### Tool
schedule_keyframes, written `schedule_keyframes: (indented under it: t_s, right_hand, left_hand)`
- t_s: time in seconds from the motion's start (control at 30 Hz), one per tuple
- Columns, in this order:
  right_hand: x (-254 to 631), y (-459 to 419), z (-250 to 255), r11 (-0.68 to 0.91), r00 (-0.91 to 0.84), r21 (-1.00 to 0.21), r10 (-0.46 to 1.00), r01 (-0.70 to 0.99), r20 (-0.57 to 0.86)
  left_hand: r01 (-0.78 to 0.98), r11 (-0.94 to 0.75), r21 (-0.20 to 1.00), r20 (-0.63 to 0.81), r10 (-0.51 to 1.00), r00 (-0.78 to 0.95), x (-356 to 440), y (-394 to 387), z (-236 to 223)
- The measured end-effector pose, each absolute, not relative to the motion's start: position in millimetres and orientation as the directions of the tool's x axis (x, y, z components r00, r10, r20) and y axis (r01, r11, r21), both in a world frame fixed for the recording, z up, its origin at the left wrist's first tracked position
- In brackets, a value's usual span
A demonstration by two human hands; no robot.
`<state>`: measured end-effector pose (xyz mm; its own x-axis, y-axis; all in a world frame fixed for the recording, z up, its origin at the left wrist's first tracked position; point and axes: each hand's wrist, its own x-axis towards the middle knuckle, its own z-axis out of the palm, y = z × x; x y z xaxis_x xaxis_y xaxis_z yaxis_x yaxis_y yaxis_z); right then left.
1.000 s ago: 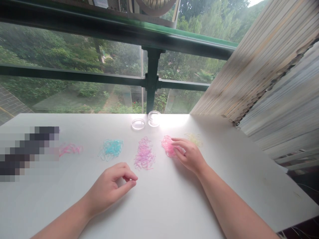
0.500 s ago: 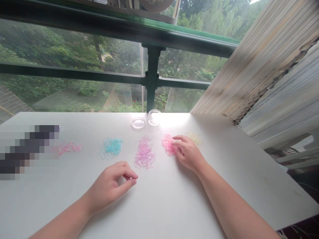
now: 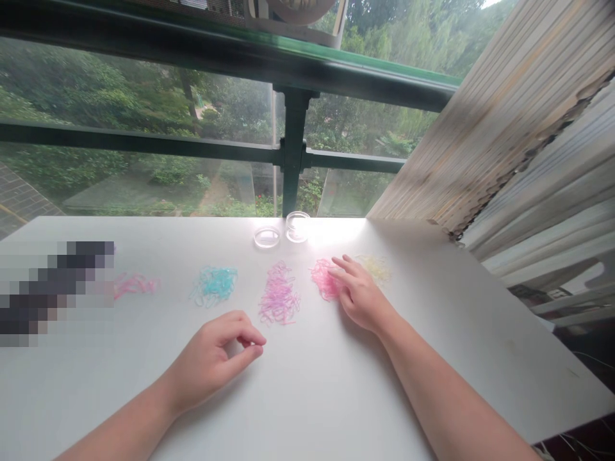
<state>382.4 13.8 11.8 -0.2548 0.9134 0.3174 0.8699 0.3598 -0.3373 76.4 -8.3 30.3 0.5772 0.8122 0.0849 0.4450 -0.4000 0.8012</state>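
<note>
My right hand (image 3: 366, 294) is over the bright pink pile of small elastic bands (image 3: 323, 280), its fingers stretched out and a little apart. Its fingertips are at the right part of that pile and cover some of it. Partly behind the same hand lies a pale yellow pile of bands (image 3: 380, 267). My left hand (image 3: 221, 352) rests on the white table (image 3: 298, 397) with curled fingers, thumb and index tips nearly together, and nothing visible between them. Nearest to it are the purple-pink pile of bands (image 3: 279, 296) and the turquoise pile (image 3: 216, 283).
Toward the window edge stand a clear round lid or shallow dish (image 3: 266, 237) and a clear round container (image 3: 298, 227). More pink bands (image 3: 134, 285) lie at the left beside a blurred-out patch (image 3: 57, 288). A curtain (image 3: 451, 128) hangs at the right.
The fingers of my right hand have spread and straightened over the bright pink pile, and the hand has shifted very slightly left. My left hand stays where it was.
</note>
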Motion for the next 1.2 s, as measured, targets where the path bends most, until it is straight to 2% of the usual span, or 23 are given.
schedule_keyframes:
  t_s: [0.17, 0.33, 0.7, 0.83, 1.03, 1.2]
  right_hand:
    - [377.8, 11.4, 16.6, 0.333, -0.260, -0.323, 0.933, 0.886, 0.249]
    - [377.8, 11.2, 18.5, 0.348, -0.271, -0.314, 0.926, 0.884, 0.262]
    - [381.2, 16.1, 13.1, 0.383, -0.229, -0.304, 0.869, 0.873, 0.438]
    - [380.4, 15.4, 15.7, 0.397, -0.201, -0.362, 0.858, 0.844, 0.473]
    - [379.3, 14.4, 20.7, 0.418, -0.099, -0.520, 0.840, 0.745, 0.534]
    - [380.2, 14.6, 19.2, 0.384, -0.068, -0.583, 0.869, 0.716, 0.490]
  left_hand:
    - [0.449, -0.405, 0.796, 0.086, 0.811, 0.578, 75.8, -8.7, 30.3]
    - [0.460, -0.412, 0.787, 0.089, 0.813, 0.575, 76.4, -9.6, 31.1]
    - [0.457, -0.402, 0.793, 0.082, 0.815, 0.574, 75.9, -9.2, 28.8]
    - [0.454, -0.394, 0.799, 0.077, 0.816, 0.572, 75.8, -8.6, 28.5]
    - [0.449, -0.387, 0.806, 0.073, 0.817, 0.573, 75.4, -8.9, 28.1]
    - [0.445, -0.393, 0.805, 0.081, 0.815, 0.574, 75.5, -8.8, 27.5]
